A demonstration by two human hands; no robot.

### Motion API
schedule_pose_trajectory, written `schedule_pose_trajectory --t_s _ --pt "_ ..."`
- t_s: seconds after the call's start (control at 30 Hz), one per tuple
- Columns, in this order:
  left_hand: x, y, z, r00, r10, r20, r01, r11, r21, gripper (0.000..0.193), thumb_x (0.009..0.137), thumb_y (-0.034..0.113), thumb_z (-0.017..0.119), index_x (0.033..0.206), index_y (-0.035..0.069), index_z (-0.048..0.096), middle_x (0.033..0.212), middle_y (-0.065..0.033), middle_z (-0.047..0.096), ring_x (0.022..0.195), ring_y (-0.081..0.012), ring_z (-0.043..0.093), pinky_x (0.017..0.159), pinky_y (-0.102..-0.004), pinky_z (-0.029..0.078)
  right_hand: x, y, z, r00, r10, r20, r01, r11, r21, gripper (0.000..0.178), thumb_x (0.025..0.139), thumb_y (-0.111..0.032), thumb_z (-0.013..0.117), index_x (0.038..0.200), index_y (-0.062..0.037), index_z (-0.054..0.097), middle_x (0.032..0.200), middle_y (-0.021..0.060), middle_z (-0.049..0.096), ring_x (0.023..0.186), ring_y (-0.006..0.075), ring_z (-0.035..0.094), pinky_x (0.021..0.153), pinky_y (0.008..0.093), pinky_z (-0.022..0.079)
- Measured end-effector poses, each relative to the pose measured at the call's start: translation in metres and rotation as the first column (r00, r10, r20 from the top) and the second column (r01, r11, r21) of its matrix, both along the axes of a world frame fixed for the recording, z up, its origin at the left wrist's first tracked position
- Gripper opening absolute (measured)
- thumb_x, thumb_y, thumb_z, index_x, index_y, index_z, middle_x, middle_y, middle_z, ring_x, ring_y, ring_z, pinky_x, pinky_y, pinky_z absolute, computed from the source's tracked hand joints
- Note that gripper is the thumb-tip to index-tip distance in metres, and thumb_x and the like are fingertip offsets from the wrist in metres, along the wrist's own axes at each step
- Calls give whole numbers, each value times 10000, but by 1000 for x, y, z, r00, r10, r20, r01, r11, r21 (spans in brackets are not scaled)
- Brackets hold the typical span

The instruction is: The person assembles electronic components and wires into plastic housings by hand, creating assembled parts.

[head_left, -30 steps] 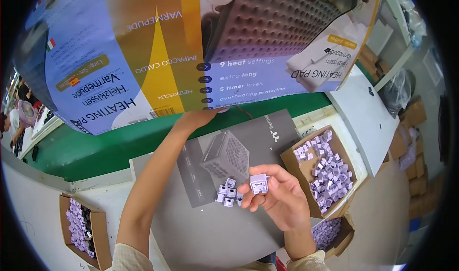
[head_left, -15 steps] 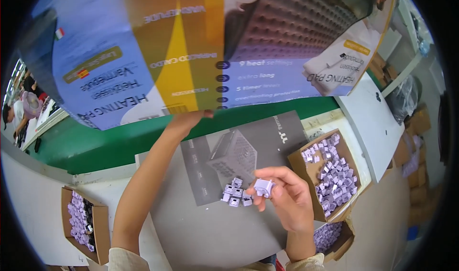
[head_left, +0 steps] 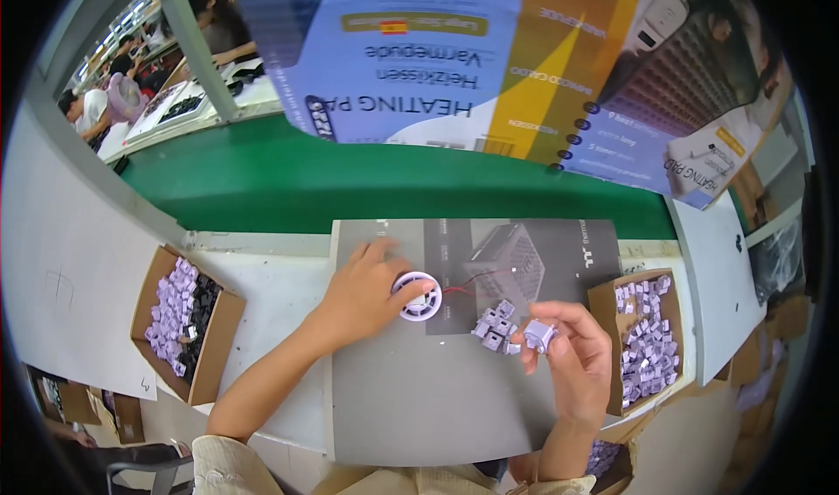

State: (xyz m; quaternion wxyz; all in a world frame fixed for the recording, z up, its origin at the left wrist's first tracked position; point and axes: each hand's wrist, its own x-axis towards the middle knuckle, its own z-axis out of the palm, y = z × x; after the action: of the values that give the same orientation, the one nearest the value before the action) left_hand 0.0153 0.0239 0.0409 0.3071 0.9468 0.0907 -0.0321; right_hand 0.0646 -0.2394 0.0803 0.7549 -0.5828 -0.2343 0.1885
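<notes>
My left hand [head_left: 365, 292] holds a round lilac plastic part [head_left: 417, 297] with dark openings and a pale centre, the thumb across its face. Thin red wires [head_left: 461, 290] run from it to the right, over a grey printed cardboard sheet [head_left: 393, 399]. My right hand [head_left: 574, 355] pinches a small lilac plastic housing [head_left: 539, 335] between thumb and fingers, raised above the sheet. Just left of that hand, several similar small lilac housings [head_left: 495, 327] with dark openings lie in a cluster on the cardboard.
An open carton [head_left: 606, 307] of lilac pieces stands at right; another carton [head_left: 229, 325] at left holds lilac and black pieces. A large printed sheet [head_left: 419, 76] hangs across the top, before a green surface [head_left: 419, 185]. Other people [head_left: 218, 27] work at far left.
My left hand has come back from behind the hanging printed sheet, bringing the round lilac part with red wires over the cardboard. My right hand still holds the small housing. The view has shifted left.
</notes>
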Motion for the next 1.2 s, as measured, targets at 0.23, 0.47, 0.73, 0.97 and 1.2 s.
schedule_pose_trajectory --t_s 0.23,0.47,0.73,0.97,1.2 --pt "-29 -23 45 919 -101 381 191 960 -207 433 810 330 786 1140 66 692 1310 -136 584 1178 -321 564 991 -414 461 -12 19 -5 979 122 -163 -135 989 -68 485 983 -128 598 1419 -22 412 1045 123 711 893 94 611 739 235 486" --pt "-60 -39 52 809 -117 577 272 943 -189 340 757 118 827 1077 91 715 1042 -68 713 962 -258 669 840 -354 529 -31 40 -1 970 181 -162 -189 981 -35 523 974 -169 619 1399 33 390 1015 191 711 842 157 645 719 276 508" --pt "-121 28 86 615 412 673 -447 885 -132 187 786 6 750 961 35 691 914 -57 704 832 -157 660 683 -258 501 -6 7 -12 705 31 708 473 724 -502 168 848 -87 714 1008 -37 720 1057 101 714 922 240 629 734 320 517" --pt "-226 138 46 709 455 538 -705 437 559 354 858 69 710 1192 2 613 1181 -180 642 1093 -350 599 946 -415 466 2 -20 -42 745 124 655 478 587 -654 256 791 -18 754 1038 -23 689 974 122 658 831 249 640 690 353 515" --pt "-94 9 43 929 10 371 -59 991 122 666 797 215 805 1367 47 503 1372 -176 538 1312 -378 471 1086 -466 387 7 -34 -54 866 110 488 307 653 -693 238 810 27 725 1043 1 678 1035 142 649 794 251 662 705 328 544"
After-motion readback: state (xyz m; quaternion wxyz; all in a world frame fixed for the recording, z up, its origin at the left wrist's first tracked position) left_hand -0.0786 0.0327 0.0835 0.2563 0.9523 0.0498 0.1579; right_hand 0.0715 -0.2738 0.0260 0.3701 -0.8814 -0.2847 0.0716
